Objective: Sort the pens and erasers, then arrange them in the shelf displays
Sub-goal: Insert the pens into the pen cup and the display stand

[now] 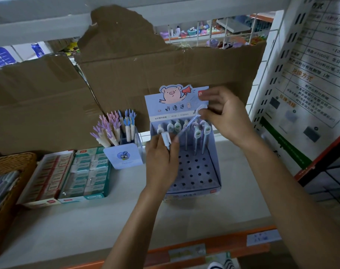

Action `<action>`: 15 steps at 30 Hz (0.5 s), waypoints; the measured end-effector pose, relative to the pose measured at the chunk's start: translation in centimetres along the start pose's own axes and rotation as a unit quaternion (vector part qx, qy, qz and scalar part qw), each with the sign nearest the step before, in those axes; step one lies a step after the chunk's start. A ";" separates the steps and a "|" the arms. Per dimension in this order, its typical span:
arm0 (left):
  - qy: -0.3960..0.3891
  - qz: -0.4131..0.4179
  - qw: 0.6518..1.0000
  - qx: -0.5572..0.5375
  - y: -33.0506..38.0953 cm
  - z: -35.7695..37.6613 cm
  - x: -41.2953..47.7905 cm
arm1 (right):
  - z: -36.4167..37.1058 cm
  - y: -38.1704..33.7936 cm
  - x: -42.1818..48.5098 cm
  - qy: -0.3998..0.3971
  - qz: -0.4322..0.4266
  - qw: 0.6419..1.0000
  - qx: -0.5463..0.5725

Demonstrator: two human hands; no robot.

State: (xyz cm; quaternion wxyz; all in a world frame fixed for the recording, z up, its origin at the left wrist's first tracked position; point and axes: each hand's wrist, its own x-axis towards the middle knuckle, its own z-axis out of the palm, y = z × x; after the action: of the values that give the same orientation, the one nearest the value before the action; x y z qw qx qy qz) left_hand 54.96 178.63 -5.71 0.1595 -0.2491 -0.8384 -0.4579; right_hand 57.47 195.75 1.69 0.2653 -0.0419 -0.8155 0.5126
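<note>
- Pen slants over rear rows of pig display box on shelf.
- Right hand: fingers pinch pen's top end.
- Left hand: fingers curled round white cap by pen's lower end.
- Eraser boxes & pen cup left of display box; wicker basket far left.

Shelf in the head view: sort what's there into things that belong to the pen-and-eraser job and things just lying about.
Job: pen pinched between left hand and right hand; pig display box; pens in the blue cup; eraser boxes; wicker basket of pens.
Lying about: torn cardboard; printed notice; toys on the far shelf.
</note>
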 end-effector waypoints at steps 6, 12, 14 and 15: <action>0.044 -0.036 0.996 0.073 0.1 -0.4 0.2 | -0.6 -0.3 0.2 0.035 -0.008 0.998 0.055; -0.008 -0.069 0.997 0.033 -0.7 -0.2 0.8 | 0.5 0.2 -0.3 -0.015 -0.039 0.999 0.003; -0.035 -0.084 0.996 -0.003 -0.4 -0.2 1.1 | 0.8 0.5 -0.3 -0.020 -0.040 0.999 -0.015; -0.057 -0.095 0.994 -0.023 -0.3 -0.3 1.2 | 0.9 0.7 -0.2 -0.021 -0.044 0.999 -0.025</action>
State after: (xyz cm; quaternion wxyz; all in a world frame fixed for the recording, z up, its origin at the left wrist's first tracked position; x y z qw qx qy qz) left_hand 53.83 178.61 -5.17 0.0615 -0.1977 -0.8552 -0.4752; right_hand 57.07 195.23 0.67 0.2693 -0.0020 -0.8344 0.4808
